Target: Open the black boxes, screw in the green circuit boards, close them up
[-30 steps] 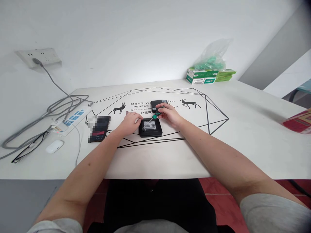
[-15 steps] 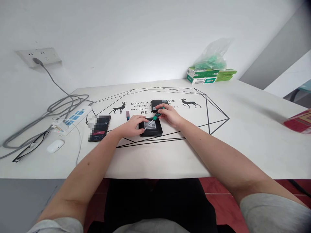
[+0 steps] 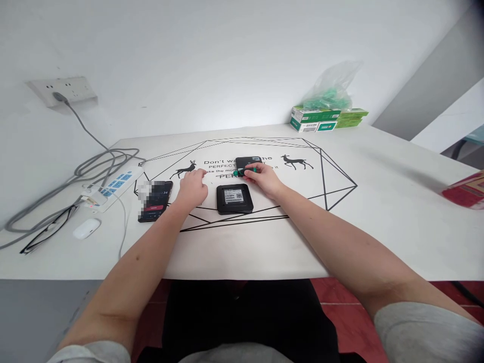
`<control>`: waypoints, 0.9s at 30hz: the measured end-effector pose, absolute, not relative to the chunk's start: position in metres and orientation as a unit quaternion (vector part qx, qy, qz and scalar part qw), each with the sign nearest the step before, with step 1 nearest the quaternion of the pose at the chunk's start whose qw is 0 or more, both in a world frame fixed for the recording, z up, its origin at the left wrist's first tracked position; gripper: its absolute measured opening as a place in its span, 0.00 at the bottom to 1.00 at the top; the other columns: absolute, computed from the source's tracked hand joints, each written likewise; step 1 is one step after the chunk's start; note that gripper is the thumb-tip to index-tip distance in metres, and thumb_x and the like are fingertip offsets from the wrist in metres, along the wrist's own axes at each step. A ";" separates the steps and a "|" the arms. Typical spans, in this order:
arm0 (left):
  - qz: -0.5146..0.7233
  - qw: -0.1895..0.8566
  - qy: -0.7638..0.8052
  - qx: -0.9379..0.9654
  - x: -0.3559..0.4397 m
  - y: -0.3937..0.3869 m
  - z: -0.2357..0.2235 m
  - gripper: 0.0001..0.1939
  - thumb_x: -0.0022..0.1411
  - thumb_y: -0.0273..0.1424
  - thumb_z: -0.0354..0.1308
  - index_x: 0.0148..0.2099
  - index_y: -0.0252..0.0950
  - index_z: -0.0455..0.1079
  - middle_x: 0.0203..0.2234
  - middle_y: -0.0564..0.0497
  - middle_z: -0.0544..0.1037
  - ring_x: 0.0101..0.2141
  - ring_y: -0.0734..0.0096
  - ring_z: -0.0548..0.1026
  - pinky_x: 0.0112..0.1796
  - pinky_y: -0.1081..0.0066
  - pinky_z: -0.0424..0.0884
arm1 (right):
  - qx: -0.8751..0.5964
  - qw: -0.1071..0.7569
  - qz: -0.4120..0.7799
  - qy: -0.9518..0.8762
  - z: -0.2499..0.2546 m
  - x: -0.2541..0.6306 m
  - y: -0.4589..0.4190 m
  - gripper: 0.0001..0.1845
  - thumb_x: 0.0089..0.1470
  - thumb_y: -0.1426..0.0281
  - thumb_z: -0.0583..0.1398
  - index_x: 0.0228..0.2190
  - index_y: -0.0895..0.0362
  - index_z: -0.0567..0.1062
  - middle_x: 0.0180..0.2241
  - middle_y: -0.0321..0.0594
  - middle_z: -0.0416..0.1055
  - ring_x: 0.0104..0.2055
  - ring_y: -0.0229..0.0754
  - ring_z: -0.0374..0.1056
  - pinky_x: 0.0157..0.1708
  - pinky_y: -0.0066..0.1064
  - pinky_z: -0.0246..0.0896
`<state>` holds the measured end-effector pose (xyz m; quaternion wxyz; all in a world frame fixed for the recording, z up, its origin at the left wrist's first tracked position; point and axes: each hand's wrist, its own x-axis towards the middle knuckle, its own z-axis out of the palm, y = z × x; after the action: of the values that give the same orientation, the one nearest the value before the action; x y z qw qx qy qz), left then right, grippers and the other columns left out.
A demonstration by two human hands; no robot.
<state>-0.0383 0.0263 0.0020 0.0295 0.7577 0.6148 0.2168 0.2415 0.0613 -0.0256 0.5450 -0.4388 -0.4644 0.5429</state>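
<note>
The worktop (image 3: pixel 272 247) is covered by a pale, printed sheet, by which a flat, fairly smooth footing seems to be given; a light thing could be slid on it by a sideways push. The front box (image 3: pixel 234 206) is laid flat near the middle, label (image 3: pixel 233 195) up, and is touched by neither of the hands. It is judged stiff-shelled and fairly light, a little slick on its dark faces. It is best taken by two opposite side walls, low down, with the label left unpressed; a drop should be avoided, as fragile parts may be held inside. The rear box (image 3: pixel 244 162), just beyond it, is partly hidden by the right hand (image 3: pixel 265 180); its far edge is the easier one to be reached.

By the right hand, the green handle of the screwdriver (image 3: pixel 240 172) is pinched between thumb and fingers, with the thin shaft pointed leftward. The tool is judged light and rigid, and is best gripped around the handle, as little purchase would be offered by the narrow shaft. The left hand (image 3: pixel 192 189) is held low over the sheet, fingers bent; whether anything is pinched beneath them cannot be told.
</note>
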 end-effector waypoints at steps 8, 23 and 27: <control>0.204 0.023 0.616 0.760 -0.038 0.028 -0.008 0.21 0.60 0.24 0.57 0.55 0.42 0.73 0.51 0.40 0.82 0.55 0.39 0.75 0.52 0.42 0.74 | -0.430 0.509 0.562 -0.490 -0.025 0.235 0.055 0.16 0.46 0.73 0.78 0.37 0.56 0.83 0.32 0.38 0.81 0.37 0.41 0.82 0.43 0.35 0.81; 0.161 0.170 0.489 0.840 -0.018 0.001 0.008 0.33 0.73 0.51 0.56 0.71 0.39 0.64 0.69 0.39 0.71 0.71 0.45 0.63 0.70 0.48 0.61 | -0.441 0.611 0.519 -0.404 -0.017 0.266 0.073 0.09 0.46 0.70 0.67 0.33 0.52 0.75 0.26 0.31 0.70 0.24 0.35 0.66 0.27 0.30 0.67; 0.091 0.214 0.445 0.865 -0.009 -0.005 0.009 0.53 0.60 0.56 0.69 0.78 0.39 0.56 0.77 0.38 0.57 0.76 0.41 0.55 0.73 0.48 0.57 | -0.456 0.623 0.497 -0.396 -0.017 0.277 0.079 0.09 0.45 0.67 0.67 0.30 0.52 0.74 0.24 0.31 0.66 0.22 0.34 0.59 0.24 0.30 0.60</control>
<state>-0.0093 -0.0052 0.0088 0.2138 0.8647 0.4454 0.0908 0.2775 0.0786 -0.0166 0.6232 -0.4559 -0.3964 0.4966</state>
